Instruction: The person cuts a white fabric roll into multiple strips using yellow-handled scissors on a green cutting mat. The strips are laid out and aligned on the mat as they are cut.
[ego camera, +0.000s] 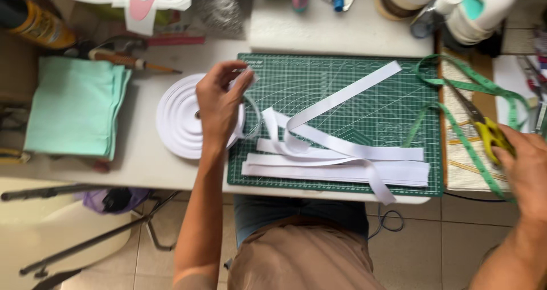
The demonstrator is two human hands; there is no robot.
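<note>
The roll of white band lies flat on the white table, at nine o'clock from the green cutting mat, its coils wound tight around a small dark core. The left hand rests over the roll's right edge, thumb and fingers pinched narrowly on the loose end of the band. Cut white strips lie stacked and crossed on the mat. At three o'clock the right hand sits on the yellow-handled scissors; whether its fingers have closed on them cannot be told. A green measuring tape loops around the scissors. Folded mint cloth lies at nine o'clock from the roll.
</note>
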